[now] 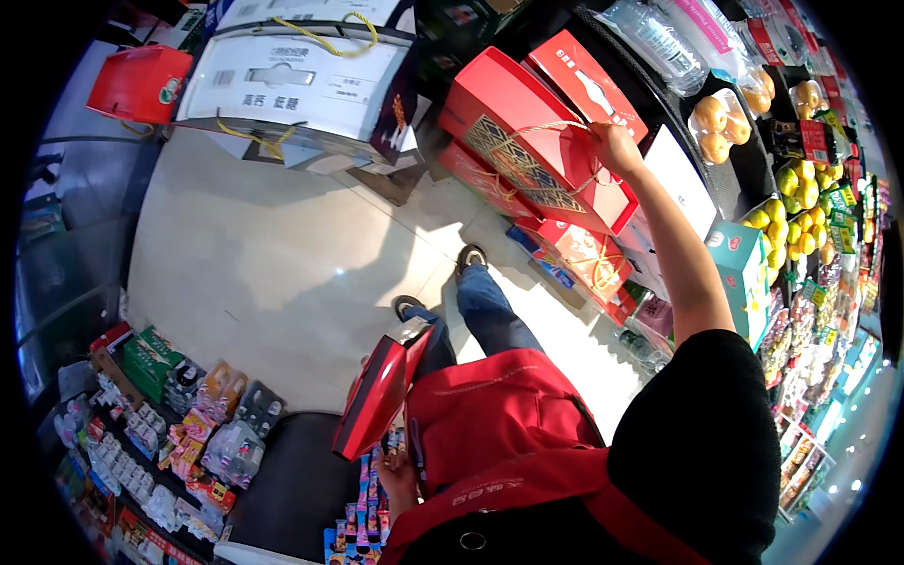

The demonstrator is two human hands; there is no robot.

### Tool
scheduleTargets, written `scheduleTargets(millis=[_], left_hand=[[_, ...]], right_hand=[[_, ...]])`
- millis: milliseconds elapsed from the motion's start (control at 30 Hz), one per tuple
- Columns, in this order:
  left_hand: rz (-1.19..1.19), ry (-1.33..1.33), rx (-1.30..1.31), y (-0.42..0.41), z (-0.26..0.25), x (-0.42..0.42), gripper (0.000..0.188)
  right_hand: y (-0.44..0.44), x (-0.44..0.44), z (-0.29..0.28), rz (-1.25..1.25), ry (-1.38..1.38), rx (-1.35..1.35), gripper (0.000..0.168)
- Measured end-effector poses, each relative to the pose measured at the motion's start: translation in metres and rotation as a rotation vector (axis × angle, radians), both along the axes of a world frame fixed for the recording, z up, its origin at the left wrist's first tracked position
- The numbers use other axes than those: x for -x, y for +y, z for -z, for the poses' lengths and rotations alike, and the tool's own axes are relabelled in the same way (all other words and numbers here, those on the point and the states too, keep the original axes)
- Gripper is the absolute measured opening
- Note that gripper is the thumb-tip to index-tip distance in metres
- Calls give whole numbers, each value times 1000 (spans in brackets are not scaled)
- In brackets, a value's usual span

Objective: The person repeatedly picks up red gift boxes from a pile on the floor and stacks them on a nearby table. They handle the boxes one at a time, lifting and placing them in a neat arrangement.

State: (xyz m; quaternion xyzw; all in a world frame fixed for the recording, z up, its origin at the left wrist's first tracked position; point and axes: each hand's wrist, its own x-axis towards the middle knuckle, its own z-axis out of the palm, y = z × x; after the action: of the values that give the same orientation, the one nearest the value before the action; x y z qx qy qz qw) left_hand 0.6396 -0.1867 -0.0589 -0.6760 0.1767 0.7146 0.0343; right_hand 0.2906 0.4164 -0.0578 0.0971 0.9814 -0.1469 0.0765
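My right hand (616, 150) is closed around the twisted rope handle (547, 126) of a large red gift box (508, 134) with a dark and gold lattice pattern on its side. The box tilts over other cartons beside the produce shelf. Close to my body, my left hand (397, 474) is low at my left side, its fingers partly hidden. Just beyond it, a glossy red package (381, 392) with a dark band stands at a slant by my left leg. Whether that hand grips the package is not clear.
White cartons (282, 85) with yellow rope handles stand ahead. More red gift boxes (583, 247) line the floor at right, below shelves of packed fruit (720, 123). A teal carton (738, 275) is near my right arm. Snack shelves (134, 459) curve at left, beside a black surface (296, 480).
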Motion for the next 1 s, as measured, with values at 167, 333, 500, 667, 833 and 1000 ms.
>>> scheduleTargets(millis=[167, 333, 500, 667, 833, 1000], left_hand=[[63, 62, -62, -1, -19, 34, 29], [130, 292, -211, 6, -99, 74, 28], [292, 510, -206, 26, -207, 117, 21], [450, 934, -492, 43, -299, 133, 6], [877, 1454, -507, 67, -359, 152, 19], [1122, 1655, -524, 90, -391, 169, 27]], right_hand=[[-2, -12, -12, 88, -96, -87, 26], [-63, -54, -68, -17, -18, 4, 44], [-153, -111, -117, -202, -144, 528, 63], [-227, -144, -164, -58, -264, 948, 81], [-220, -179, -189, -86, -388, 965, 34], [-206, -227, -189, -58, -200, 927, 28]])
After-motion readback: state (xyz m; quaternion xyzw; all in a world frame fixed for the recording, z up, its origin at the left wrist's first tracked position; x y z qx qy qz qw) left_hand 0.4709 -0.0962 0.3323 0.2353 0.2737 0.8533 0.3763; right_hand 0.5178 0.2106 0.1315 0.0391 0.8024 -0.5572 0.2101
